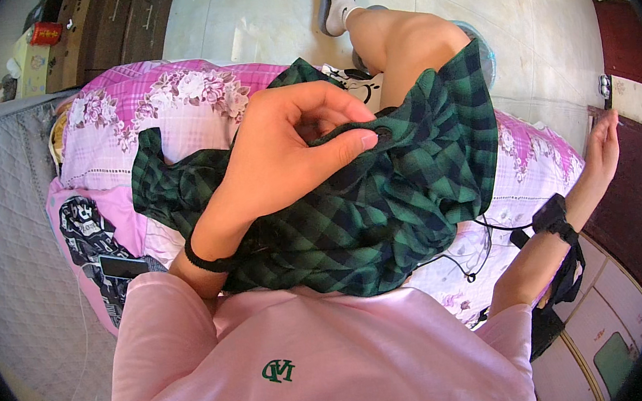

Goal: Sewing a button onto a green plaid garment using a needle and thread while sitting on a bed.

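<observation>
A green and black plaid shirt [412, 175] lies bunched across my lap. My left hand [292, 145] is closed in a pinch on its edge, with thumb and fingers on either side of the folded cloth. A dark round button [383, 135] shows on the cloth just beside those fingertips. My right hand [603, 149] is stretched far out to the right, away from the shirt. Its fingertips are drawn together, and whatever they hold is too small to make out. A black strap device [554, 219] sits on my right wrist.
Beneath me is a bed with a pink floral sheet [162, 100]. A phone [123, 267] lies left on dark printed cloth. Black cables [469, 271] run at right. A dark red wooden panel [608, 178] stands near my right hand. A wooden cabinet [103, 28] stands far left.
</observation>
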A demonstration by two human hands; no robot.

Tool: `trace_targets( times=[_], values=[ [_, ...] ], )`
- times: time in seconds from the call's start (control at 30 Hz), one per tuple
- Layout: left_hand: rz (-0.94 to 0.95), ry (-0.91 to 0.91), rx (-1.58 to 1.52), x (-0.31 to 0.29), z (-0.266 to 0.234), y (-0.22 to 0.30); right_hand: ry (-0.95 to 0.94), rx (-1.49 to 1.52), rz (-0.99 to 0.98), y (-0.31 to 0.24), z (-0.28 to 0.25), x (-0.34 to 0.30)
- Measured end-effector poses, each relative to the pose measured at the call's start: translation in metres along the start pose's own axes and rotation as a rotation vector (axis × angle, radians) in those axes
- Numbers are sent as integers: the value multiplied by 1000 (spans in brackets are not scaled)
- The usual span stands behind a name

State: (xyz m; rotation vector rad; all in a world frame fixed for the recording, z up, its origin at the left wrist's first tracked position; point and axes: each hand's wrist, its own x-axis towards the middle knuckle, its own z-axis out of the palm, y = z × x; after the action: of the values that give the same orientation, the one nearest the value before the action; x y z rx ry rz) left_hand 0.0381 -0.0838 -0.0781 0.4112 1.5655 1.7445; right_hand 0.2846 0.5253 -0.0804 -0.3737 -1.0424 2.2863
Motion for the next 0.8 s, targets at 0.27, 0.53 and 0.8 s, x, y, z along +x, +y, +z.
trace_targets(
  times=[0.27, 0.53, 0.8],
  values=[
    [21, 73, 253, -10, 7, 4, -574, -1277, -801, 209, 294, -45],
    [214, 177, 423, -14, 14, 10, -1271, -1290, -856, 255, 354, -59],
    [160, 181, 360, -14, 14, 11, -1264, -1219, -754, 265, 347, -59]
  ],
)
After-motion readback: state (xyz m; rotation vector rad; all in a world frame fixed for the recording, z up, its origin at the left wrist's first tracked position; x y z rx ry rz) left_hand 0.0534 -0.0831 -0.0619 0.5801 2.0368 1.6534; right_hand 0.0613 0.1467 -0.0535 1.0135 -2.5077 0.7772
